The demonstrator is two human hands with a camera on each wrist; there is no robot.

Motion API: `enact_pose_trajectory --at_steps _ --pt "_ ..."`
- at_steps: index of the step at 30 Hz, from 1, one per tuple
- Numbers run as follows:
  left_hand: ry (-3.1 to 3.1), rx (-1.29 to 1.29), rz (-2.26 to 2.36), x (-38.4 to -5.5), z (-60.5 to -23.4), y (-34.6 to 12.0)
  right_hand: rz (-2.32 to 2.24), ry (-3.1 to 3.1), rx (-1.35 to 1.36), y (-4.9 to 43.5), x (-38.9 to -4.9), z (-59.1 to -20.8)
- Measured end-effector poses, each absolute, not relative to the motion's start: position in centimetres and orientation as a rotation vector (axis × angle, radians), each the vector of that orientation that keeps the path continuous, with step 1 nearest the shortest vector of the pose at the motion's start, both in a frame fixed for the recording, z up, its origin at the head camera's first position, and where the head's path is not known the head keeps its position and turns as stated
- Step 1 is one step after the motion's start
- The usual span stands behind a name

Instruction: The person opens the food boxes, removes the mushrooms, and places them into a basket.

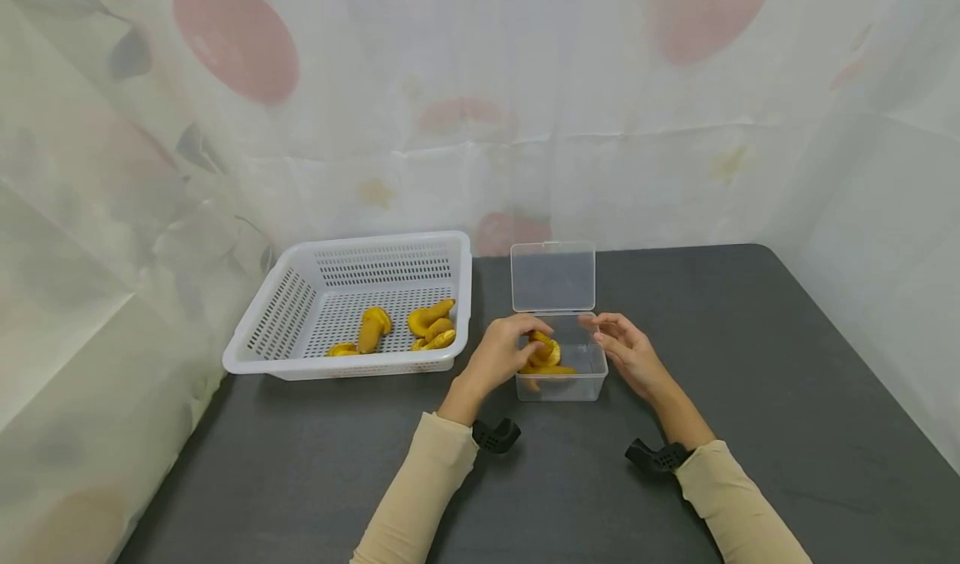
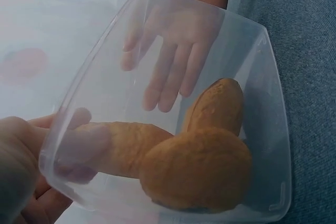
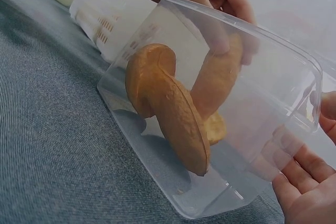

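A clear plastic box (image 1: 558,390) stands on the dark table with its hinged lid (image 1: 553,277) raised at the back. My left hand (image 1: 498,351) reaches over the box's left side, thumb and fingers pinching the stem of a yellow-brown mushroom (image 3: 219,80) inside it. Below that one, another mushroom (image 3: 178,114) lies on the box floor. At the right wall is my right hand (image 1: 630,357), its fingers extended and holding nothing, as the left wrist view shows through the plastic (image 2: 173,72). Whether those fingers touch the wall I cannot tell.
To the left of the box sits a white perforated basket (image 1: 262,366). It contains several mushrooms, one standing out in the middle (image 1: 372,331) and others grouped at the right side (image 1: 433,331). A patterned curtain (image 1: 480,172) hangs behind the table.
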State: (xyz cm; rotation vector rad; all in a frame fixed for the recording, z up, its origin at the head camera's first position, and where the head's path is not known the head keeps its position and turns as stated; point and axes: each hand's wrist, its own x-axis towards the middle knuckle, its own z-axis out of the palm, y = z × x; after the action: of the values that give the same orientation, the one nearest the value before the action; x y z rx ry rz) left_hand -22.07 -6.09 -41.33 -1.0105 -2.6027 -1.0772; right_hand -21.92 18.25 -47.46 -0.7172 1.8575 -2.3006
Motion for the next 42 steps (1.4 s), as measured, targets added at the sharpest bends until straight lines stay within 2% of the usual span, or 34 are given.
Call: enact_pose_trajectory --at_steps 23,34,42 --pt "-2.468 -0.964 -1.24 -21.8 -40.5 -6.5 -2.294 1.869 -0.703 18.2 -21.8 -47.4" --pt "-2.462 -0.924 -1.234 -21.5 -39.2 -7.2 -2.299 1.888 -0.578 18.1 -21.5 -46.9" --pt "-2.359 -0.833 -1.309 -21.3 -38.3 -7.8 -2.3 1.867 -0.664 18.2 -21.6 -47.1"
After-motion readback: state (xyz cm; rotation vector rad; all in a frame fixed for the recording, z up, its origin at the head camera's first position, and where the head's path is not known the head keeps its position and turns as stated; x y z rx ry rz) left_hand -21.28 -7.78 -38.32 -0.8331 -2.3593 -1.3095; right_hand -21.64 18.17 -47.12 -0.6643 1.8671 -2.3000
